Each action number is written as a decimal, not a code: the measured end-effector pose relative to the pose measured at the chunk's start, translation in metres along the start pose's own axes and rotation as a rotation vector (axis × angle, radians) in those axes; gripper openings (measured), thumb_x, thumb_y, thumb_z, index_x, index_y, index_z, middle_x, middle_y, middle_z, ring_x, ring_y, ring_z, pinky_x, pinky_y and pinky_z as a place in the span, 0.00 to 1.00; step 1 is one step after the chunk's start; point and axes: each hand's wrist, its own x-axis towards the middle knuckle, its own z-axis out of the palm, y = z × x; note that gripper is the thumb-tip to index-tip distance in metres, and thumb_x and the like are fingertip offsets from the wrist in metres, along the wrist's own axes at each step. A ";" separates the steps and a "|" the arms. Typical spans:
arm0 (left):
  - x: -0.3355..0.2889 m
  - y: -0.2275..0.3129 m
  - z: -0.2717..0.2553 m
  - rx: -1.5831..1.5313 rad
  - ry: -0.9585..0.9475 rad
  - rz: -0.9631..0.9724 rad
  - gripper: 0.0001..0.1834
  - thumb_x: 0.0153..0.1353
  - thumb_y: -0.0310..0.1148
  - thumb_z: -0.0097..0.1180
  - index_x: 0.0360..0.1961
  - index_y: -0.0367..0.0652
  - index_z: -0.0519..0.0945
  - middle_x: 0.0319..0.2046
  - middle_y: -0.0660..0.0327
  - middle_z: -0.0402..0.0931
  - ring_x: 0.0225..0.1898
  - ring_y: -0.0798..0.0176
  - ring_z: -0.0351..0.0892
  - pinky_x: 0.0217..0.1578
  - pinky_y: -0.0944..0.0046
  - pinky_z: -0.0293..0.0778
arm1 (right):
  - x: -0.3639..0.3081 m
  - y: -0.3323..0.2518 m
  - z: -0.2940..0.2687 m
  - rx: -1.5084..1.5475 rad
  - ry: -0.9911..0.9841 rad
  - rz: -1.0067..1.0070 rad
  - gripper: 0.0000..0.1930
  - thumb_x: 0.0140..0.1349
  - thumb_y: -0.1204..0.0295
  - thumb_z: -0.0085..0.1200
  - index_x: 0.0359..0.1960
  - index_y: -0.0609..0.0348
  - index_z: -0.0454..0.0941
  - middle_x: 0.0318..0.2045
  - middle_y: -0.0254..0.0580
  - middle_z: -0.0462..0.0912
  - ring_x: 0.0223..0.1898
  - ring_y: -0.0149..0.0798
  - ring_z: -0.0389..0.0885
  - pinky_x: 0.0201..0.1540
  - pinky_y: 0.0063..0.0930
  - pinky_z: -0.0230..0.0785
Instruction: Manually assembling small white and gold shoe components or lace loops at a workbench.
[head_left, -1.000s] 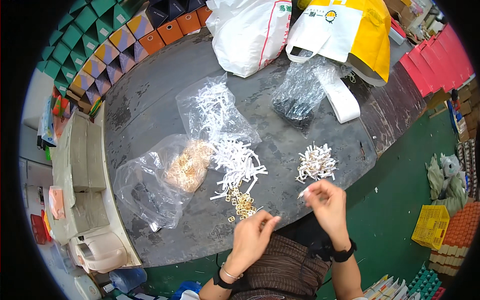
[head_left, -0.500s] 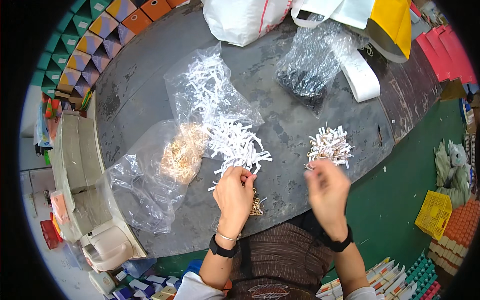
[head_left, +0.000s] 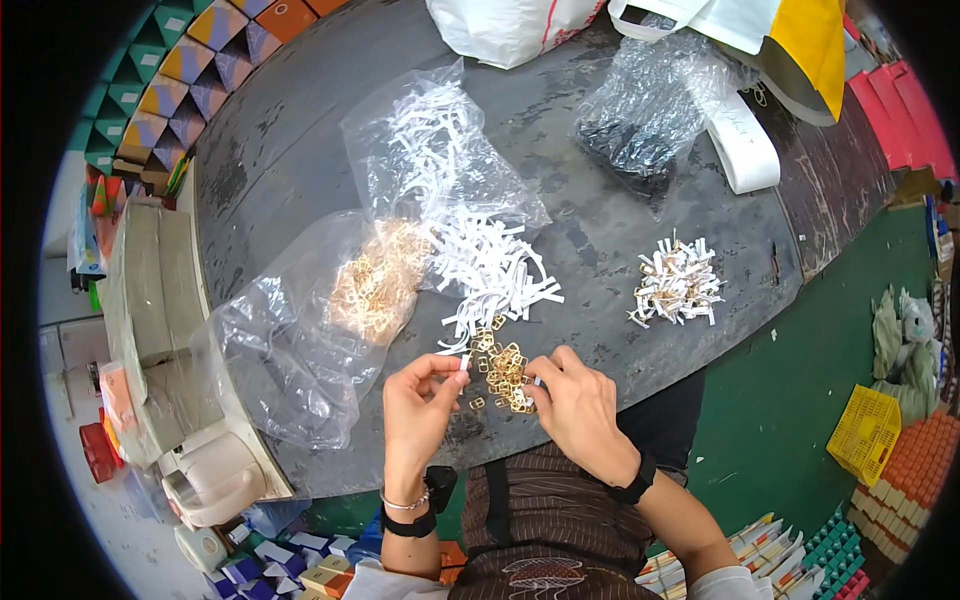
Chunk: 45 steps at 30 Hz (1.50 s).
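Observation:
My left hand [head_left: 425, 408] pinches a short white strip [head_left: 464, 364] between thumb and fingertips, just left of a small pile of gold-coloured metal buckles [head_left: 503, 365]. At the right side of that pile is my right hand [head_left: 585, 408], its thumb and fingers drawn together over the buckles. Something small and white shows at its fingertips; what it grips is unclear. Beyond the buckles lies a loose heap of white strips [head_left: 492, 268], spilling from a clear plastic bag [head_left: 500, 195]. Off to the right sits a separate pile of white strips joined with gold pieces [head_left: 678, 283].
Another clear bag [head_left: 290, 365] holds more gold buckles [head_left: 375, 285] on the left. A plastic-wrapped dark bundle [head_left: 635, 130], a wide white band roll [head_left: 742, 150] and a white bag [head_left: 510, 30] lie at the back. The dark table [head_left: 600, 240] has a curved-looking near edge.
My right hand has moved left from the joined-strip pile to the buckles. My left hand has shifted left and down from the strip heap and now holds a strip. The view has shifted slightly.

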 end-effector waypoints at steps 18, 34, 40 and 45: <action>-0.056 0.037 0.021 -0.490 -0.364 -0.066 0.12 0.60 0.22 0.55 0.46 0.37 0.74 0.26 0.62 0.79 0.18 0.78 0.69 0.18 0.80 0.62 | -0.038 -0.006 -0.053 -0.022 0.395 -0.726 0.13 0.42 0.83 0.61 0.31 0.55 0.81 0.26 0.34 0.75 0.20 0.31 0.75 0.20 0.21 0.65; -0.111 0.067 0.032 -0.322 -0.712 0.012 0.08 0.62 0.26 0.57 0.40 0.34 0.83 0.28 0.65 0.76 0.21 0.78 0.72 0.19 0.78 0.67 | -0.100 -0.019 -0.093 -0.095 0.436 -0.923 0.17 0.38 0.83 0.65 0.31 0.51 0.79 0.32 0.39 0.78 0.25 0.34 0.78 0.22 0.18 0.65; -0.123 0.063 0.049 -0.421 -0.506 0.099 0.07 0.60 0.25 0.59 0.38 0.33 0.83 0.27 0.62 0.78 0.21 0.77 0.73 0.19 0.78 0.68 | -0.111 -0.018 -0.082 0.241 0.487 -0.601 0.13 0.44 0.80 0.66 0.33 0.56 0.79 0.31 0.40 0.79 0.23 0.36 0.79 0.24 0.21 0.70; -0.137 0.057 0.074 -0.565 -0.321 0.165 0.07 0.60 0.24 0.58 0.38 0.32 0.83 0.28 0.58 0.78 0.22 0.74 0.74 0.21 0.76 0.70 | -0.113 -0.034 -0.076 0.824 0.399 -0.218 0.10 0.53 0.83 0.63 0.35 0.68 0.75 0.32 0.46 0.82 0.31 0.31 0.83 0.32 0.21 0.77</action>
